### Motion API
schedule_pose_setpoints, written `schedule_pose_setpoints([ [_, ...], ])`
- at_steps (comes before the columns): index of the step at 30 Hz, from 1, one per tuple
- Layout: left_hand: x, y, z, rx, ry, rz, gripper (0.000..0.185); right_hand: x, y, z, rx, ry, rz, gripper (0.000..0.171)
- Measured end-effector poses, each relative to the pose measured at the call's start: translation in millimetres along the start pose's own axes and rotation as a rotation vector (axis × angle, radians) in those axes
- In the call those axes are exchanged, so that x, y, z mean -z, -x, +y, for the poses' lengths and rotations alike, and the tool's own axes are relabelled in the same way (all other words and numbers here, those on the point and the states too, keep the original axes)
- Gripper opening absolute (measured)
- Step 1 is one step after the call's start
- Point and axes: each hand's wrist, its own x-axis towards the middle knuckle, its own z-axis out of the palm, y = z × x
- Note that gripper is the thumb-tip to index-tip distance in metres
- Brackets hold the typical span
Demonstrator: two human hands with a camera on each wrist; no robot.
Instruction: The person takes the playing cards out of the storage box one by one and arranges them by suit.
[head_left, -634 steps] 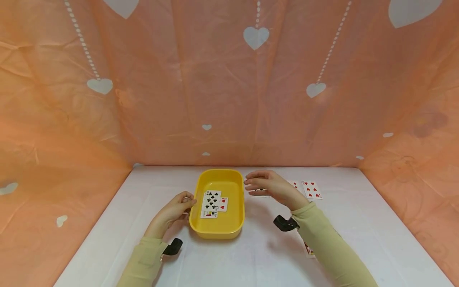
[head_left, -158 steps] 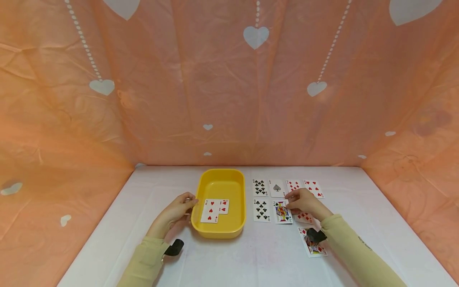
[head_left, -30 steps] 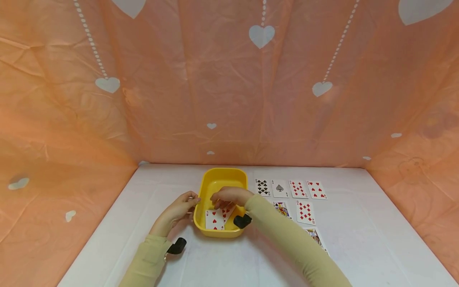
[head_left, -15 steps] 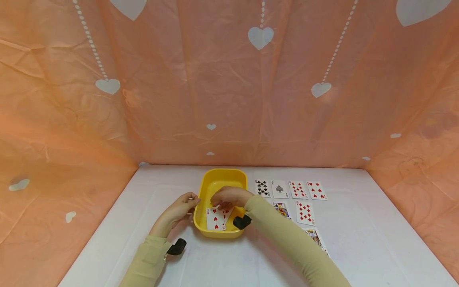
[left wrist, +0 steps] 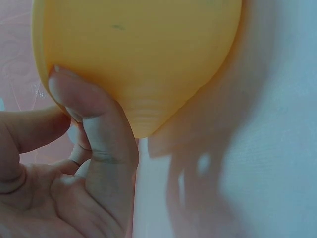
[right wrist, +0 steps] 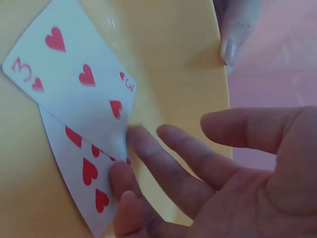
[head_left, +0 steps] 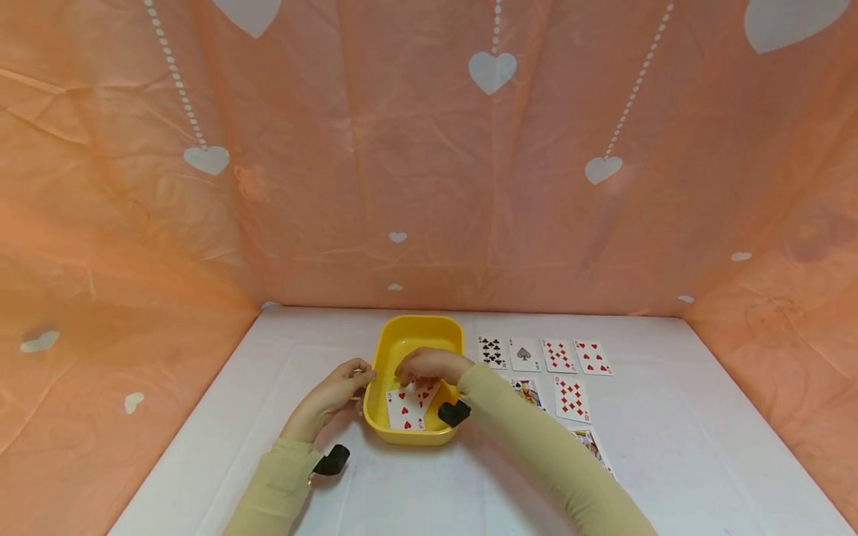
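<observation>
A yellow tray (head_left: 402, 343) stands on the white table. My left hand (head_left: 353, 377) grips its left rim, with the thumb (right wrist: 233, 42) over the edge and a finger (left wrist: 94, 114) against the outer wall (left wrist: 143, 49). My right hand (head_left: 417, 382) reaches into the tray. Its fingertips (right wrist: 130, 141) pinch a corner of the three of hearts (right wrist: 74, 82) and lift it slightly. That card lies over a second hearts card (right wrist: 86, 173). In the head view the three of hearts (head_left: 404, 410) sits tilted at the tray's near end.
Face-up cards lie right of the tray: a clubs card (head_left: 491, 351), the ace of spades (head_left: 524, 355), a diamonds card (head_left: 557, 356), a hearts card (head_left: 593, 357), another diamonds card (head_left: 571, 397) and two face cards (head_left: 527, 389) partly under my right sleeve. Orange cloth walls enclose the table.
My right hand came over from the laid-out cards into the tray. Over the last second it has raised and turned the top hearts card a little. The left hand has stayed on the rim.
</observation>
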Motion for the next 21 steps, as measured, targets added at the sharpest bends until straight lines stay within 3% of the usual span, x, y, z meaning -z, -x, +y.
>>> schedule_pose_setpoints([
  [11, 0.4, -0.2, -1.3, 0.001, 0.012, 0.002, 0.018, 2.7, 2.2, 1.2, -0.037, 0.041, -0.001, 0.025],
  [21, 1.0, -0.5, -1.6, 0.004, 0.017, 0.0, 0.017, 5.7, 6.0, 3.5, -0.024, -0.104, -0.059, 0.026],
])
